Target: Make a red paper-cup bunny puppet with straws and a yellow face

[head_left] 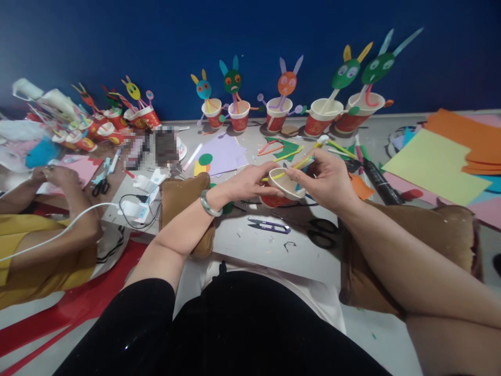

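My left hand (250, 183) grips a red-and-white paper cup (282, 189) by its rim, with the cup tilted towards me above the table. My right hand (326, 180) pinches a yellow straw (296, 166) that crosses the cup's mouth, and its fingers touch the far rim. A green bangle (208, 204) circles my left wrist. Small thread snips (269, 226) and black scissors (321, 232) lie on the table just below my hands.
Finished cups with paper bunny heads (287, 99) line the blue wall. Coloured paper sheets (436, 164) lie at the right, a purple sheet (225, 152) in the middle. Another person's hands (55, 175) work at the left beside scissors (100, 185) and a white cable (135, 209).
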A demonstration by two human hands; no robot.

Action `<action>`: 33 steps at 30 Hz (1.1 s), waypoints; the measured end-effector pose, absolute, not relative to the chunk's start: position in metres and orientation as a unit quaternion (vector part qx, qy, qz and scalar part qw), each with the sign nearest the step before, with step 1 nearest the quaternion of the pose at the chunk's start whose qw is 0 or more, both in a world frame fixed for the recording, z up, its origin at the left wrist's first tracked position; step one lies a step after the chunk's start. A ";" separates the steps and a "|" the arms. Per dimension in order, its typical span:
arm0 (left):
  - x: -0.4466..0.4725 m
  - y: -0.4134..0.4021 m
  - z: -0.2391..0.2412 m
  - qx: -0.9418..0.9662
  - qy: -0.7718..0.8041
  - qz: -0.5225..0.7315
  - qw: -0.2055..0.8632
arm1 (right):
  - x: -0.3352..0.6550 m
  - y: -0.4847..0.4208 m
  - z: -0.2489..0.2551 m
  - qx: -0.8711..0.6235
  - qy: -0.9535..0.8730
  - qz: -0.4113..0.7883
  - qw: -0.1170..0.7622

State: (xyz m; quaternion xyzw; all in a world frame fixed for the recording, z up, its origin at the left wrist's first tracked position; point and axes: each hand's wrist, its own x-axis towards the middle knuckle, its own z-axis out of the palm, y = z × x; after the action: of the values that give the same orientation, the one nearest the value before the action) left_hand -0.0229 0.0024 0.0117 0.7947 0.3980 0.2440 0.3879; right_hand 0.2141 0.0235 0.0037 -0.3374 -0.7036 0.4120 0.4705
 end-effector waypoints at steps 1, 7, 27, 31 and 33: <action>-0.023 0.003 0.010 0.792 0.398 0.246 0.392 | 0.215 0.024 0.003 -0.338 -0.702 0.415 0.469; -0.024 0.015 -0.011 0.759 0.351 0.325 0.441 | 0.219 0.027 0.010 -0.363 -0.680 0.435 0.465; -0.033 0.032 -0.018 0.747 0.305 0.367 0.462 | 0.232 0.035 0.028 -0.377 -0.659 0.461 0.459; -0.030 0.021 -0.007 0.741 0.295 0.306 0.520 | 0.230 0.030 0.032 -0.344 -0.685 0.491 0.414; -0.029 0.018 -0.003 0.735 0.303 0.294 0.531 | 0.228 0.027 0.030 -0.334 -0.700 0.486 0.403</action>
State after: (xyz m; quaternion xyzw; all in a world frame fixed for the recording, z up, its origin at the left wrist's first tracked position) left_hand -0.0289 0.0182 -0.0035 0.7347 0.3028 0.2939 0.5312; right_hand 0.2282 0.0275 0.0300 -0.3339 -0.6996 0.4865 0.4030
